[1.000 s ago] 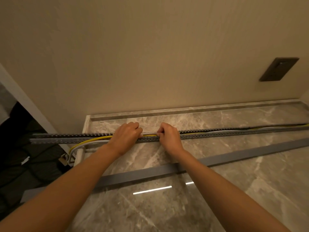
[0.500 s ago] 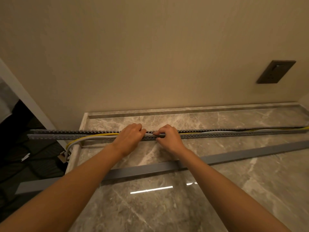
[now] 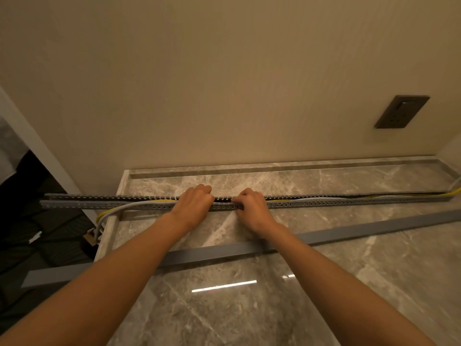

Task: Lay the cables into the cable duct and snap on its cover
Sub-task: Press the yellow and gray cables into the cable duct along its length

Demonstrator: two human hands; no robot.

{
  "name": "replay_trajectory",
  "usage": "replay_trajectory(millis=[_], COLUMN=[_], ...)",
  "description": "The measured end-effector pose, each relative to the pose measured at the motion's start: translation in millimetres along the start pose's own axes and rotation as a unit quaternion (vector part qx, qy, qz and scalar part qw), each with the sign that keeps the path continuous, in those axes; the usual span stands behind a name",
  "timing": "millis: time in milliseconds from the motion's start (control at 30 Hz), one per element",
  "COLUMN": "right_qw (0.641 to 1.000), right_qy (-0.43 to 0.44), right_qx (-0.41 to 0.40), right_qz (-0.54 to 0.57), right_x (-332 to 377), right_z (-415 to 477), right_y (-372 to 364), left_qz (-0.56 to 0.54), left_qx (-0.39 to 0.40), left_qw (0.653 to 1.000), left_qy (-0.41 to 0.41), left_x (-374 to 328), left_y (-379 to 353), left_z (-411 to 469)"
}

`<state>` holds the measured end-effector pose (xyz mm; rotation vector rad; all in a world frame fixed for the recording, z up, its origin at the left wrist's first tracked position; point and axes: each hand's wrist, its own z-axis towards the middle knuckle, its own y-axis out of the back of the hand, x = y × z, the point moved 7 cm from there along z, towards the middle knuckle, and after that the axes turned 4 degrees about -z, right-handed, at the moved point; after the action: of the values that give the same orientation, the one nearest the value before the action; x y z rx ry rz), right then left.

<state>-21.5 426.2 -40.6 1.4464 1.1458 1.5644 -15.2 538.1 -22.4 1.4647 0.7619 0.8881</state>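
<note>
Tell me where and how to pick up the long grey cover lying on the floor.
Grip the cover on its long edges from above, one hand toward each end. It lies flat on the marble floor, long and thin, so a single mid grip would probably let it sag.

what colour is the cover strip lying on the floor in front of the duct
Plain grey, no pattern. The cover strip shows best in the head view.
</note>
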Motion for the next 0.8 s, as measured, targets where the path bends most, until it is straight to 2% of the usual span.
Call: replay_trajectory(millis=[167,367,600,700,800], right_qw=[0.993,0.998,0.996,0.997,0.997], right_qy=[-0.001,-0.002,-0.011,-0.019,-0.014], right_qx=[-0.108,-0.055,0.066,0.057,-0.003], right_qz=[-0.045,-0.041,-0.05,-0.057,-0.079], right_x=[-7.0,3.1,1.8,6.7,20.2], right_z=[-12.1,-14.0,-10.9,-10.9,-12.4], right_y=[16.8,5.7,6.9,11.6,16.7], left_qz=[0.03,0.012,-0.039,-0.118,-0.162], left_qx=[-0.016,0.005,0.037,0.012,-0.025], left_qw=[0.999,1.0,0.998,0.993,0.986], left_qy=[-0.004,0.011,0.015,0.024,0.021], left_x=[-8.9,-13.5,-8.7,3.3,18.1], left_y=[0.4,-5.2,-4.3,4.2,12.6], left_z=[-2.2,3.7,3.7,-0.4,-12.9])
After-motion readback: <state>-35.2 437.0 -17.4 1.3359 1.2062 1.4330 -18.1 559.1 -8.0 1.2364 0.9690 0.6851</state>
